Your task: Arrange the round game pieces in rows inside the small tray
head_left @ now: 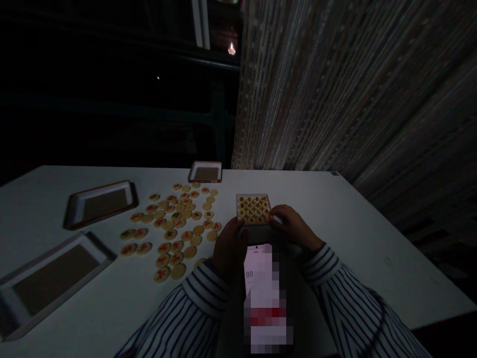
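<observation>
A small square box (237,209) stands on the table, filled with rows of round xiangqi pieces (254,206) whose visible characters are black. My left hand (228,246) grips the box's near left corner, its fingers curled together. At the near right corner, the fingertips of my right hand (294,226) close on the box from the side. Left of the box, many loose xiangqi pieces (178,216) lie scattered, some with red or black characters showing and others blank side up. A few overlap each other.
A lit phone (263,288) lies between my forearms, its screen partly pixelated. One shallow box part (204,164) sits at the table's back edge. Two larger ones, a middle tray (132,194) and a near tray (99,243), lie left. Behind hangs a string curtain (298,89).
</observation>
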Available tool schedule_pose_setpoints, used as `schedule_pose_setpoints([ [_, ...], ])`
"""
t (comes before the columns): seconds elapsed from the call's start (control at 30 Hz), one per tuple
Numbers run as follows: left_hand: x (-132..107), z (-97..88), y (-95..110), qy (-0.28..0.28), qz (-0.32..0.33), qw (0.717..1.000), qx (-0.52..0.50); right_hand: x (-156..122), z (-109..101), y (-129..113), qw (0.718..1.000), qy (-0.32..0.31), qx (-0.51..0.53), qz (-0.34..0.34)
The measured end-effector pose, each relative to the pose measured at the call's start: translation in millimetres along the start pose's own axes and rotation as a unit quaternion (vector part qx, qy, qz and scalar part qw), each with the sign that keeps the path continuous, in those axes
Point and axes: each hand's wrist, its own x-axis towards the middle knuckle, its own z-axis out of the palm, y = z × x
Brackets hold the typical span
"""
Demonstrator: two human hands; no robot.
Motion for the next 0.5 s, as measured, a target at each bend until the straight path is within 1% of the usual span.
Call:
schedule_pose_setpoints([
  [0.17,0.0,0.2,-1.3,0.004,0.007,1.000,0.002,0.2,-1.0,-1.1,1.000,0.003,0.003,-0.006],
  [0.5,0.0,-1.0,2.6,-0.007,-0.007,1.000,0.006,-0.4,-0.7,0.9,1.000,0.012,0.011,-0.014],
])
